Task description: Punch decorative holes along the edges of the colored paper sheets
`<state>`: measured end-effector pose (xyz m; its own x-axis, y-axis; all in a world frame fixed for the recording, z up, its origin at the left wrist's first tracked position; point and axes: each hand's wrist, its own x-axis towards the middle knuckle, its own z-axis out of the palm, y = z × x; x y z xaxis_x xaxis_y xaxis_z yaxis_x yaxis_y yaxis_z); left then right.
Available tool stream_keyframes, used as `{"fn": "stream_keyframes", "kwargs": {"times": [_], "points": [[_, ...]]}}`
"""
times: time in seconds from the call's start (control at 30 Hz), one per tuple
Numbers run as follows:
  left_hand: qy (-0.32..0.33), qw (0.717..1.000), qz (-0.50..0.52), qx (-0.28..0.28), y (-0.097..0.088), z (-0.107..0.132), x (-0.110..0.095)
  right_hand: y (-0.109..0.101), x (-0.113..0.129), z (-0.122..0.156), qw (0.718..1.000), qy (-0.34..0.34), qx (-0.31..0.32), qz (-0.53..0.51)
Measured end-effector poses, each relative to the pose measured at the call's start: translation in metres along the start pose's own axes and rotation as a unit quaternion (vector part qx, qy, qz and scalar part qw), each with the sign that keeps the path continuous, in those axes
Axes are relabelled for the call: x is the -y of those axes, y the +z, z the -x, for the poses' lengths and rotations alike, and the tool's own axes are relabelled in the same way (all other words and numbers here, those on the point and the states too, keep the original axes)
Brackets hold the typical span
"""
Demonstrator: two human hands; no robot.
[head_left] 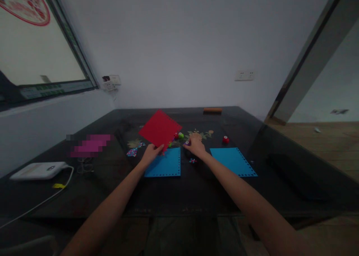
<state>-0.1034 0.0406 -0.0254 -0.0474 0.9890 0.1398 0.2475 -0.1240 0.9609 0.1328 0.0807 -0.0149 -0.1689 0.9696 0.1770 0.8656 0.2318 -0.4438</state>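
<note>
Before us the dark desk (pixel 196 196) carries everything, and we take the left blue sheet (pixel 166 164) as our landmark; the right blue sheet (pixel 231 160) lies flat to the right of it, across a gap, and both seem squared to us so that their dotted edges face us in plain sight; the red sheet (pixel 159 127) is turned cornerwise above the landmark's far edge, gripped near its closest corner, which probably leaves most of its face unobstructed; we cannot tell whether its far corner touches the desk. Our left hand (pixel 151 154), at the landmark's far edge, pinches that red sheet with the thumb on top; our right hand (pixel 196 145), past the landmark's far right corner, grasps the purple ball (pixel 186 142) by the fingertips, as suits so small a thing. Beyond the landmark's far edge sit the green ball (pixel 181 135) and, just beside it, a red ball (pixel 176 136); a lone red ball (pixel 226 139) sits well apart, beyond and to the right; coloured bits (pixel 132 151) lie left of the landmark, perhaps gathered there for reach; a tiny bright cluster (pixel 192 160) lies just right of it.
</note>
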Motion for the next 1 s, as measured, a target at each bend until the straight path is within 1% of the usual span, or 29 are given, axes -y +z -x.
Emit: {"fn": "stream_keyframes", "kwargs": {"times": [0.1, 0.2, 0.27, 0.37, 0.4, 0.47, 0.53, 0.63, 0.7, 0.83, 0.9, 1.0], "points": [[-0.007, 0.999, 0.052, 0.004, 0.012, 0.006, -0.015, -0.009, -0.001, 0.010, 0.995, -0.054, -0.030, -0.084], [-0.028, 0.984, 0.177, 0.010, 0.035, 0.017, -0.037, -0.021, 0.000, 0.027, 0.973, -0.110, -0.032, -0.199], [-0.045, 0.964, 0.256, 0.059, 0.055, 0.025, -0.051, -0.029, 0.000, 0.041, 0.960, -0.126, -0.024, -0.250], [-0.073, 0.937, 0.315, 0.131, 0.083, 0.035, -0.062, -0.034, -0.002, 0.057, 0.963, -0.126, -0.045, -0.235], [-0.079, 0.932, 0.323, 0.144, 0.091, 0.038, -0.063, -0.034, -0.002, 0.060, 0.966, -0.126, -0.056, -0.219], [-0.081, 0.931, 0.326, 0.146, 0.100, 0.041, -0.062, -0.033, -0.003, 0.065, 0.970, -0.129, -0.071, -0.194], [-0.086, 0.936, 0.311, 0.144, 0.101, 0.043, -0.061, -0.031, -0.003, 0.066, 0.972, -0.131, -0.072, -0.184], [-0.096, 0.942, 0.280, 0.156, 0.095, 0.045, -0.059, -0.027, 0.000, 0.067, 0.971, -0.130, -0.057, -0.190], [-0.087, 0.945, 0.269, 0.165, 0.091, 0.046, -0.059, -0.027, 0.001, 0.066, 0.969, -0.134, -0.049, -0.202], [-0.062, 0.951, 0.259, 0.157, 0.087, 0.043, -0.060, -0.037, -0.007, 0.061, 0.950, -0.169, -0.032, -0.262], [-0.050, 0.957, 0.242, 0.152, 0.085, 0.041, -0.059, -0.047, -0.015, 0.059, 0.937, -0.158, -0.005, -0.312], [-0.037, 0.969, 0.197, 0.147, 0.082, 0.038, -0.058, -0.058, -0.025, 0.058, 0.908, -0.133, 0.079, -0.390]]}}
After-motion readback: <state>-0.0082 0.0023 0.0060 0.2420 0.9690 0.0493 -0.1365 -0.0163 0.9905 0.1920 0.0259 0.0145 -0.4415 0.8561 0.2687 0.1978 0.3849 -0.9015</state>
